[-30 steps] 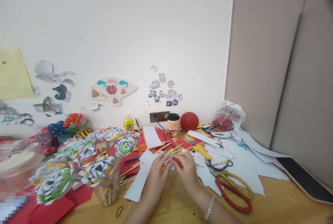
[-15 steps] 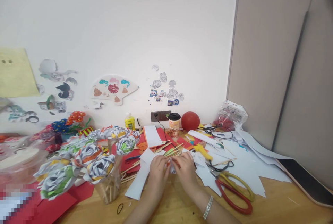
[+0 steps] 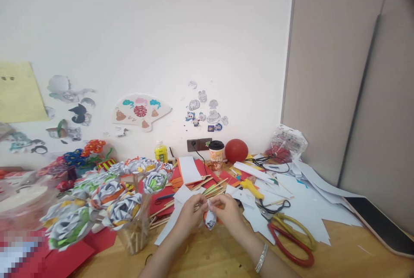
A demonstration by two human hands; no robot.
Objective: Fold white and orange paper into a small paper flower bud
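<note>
Between my two hands, just above the wooden table, is a small paper flower (image 3: pixel 210 221) of white paper with an orange edge. My left hand (image 3: pixel 194 209) pinches its upper left part, fingers closed. My right hand (image 3: pixel 228 212) pinches it from the other side, fingertips almost meeting the left ones. Beyond the hands lie several thin wooden sticks (image 3: pixel 215 189). A white paper strip (image 3: pixel 170 229) lies by my left forearm. Left of it, similar paper flowers (image 3: pixel 124 210) on sticks stand in a clear cup (image 3: pixel 135 241).
Red-and-yellow-handled scissors (image 3: pixel 291 239) and a yellow glue gun (image 3: pixel 252 188) lie to the right, among white paper sheets (image 3: pixel 310 213). A lidded paper cup (image 3: pixel 216 157), a red balloon (image 3: pixel 236 151) and a yellow bottle (image 3: pixel 161 152) stand near the wall. A dark tablet (image 3: pixel 381 224) lies far right.
My hands have spread slightly and turned, so the paper flower now hangs lower and shows more below my fingers. My left forearm has shifted left.
</note>
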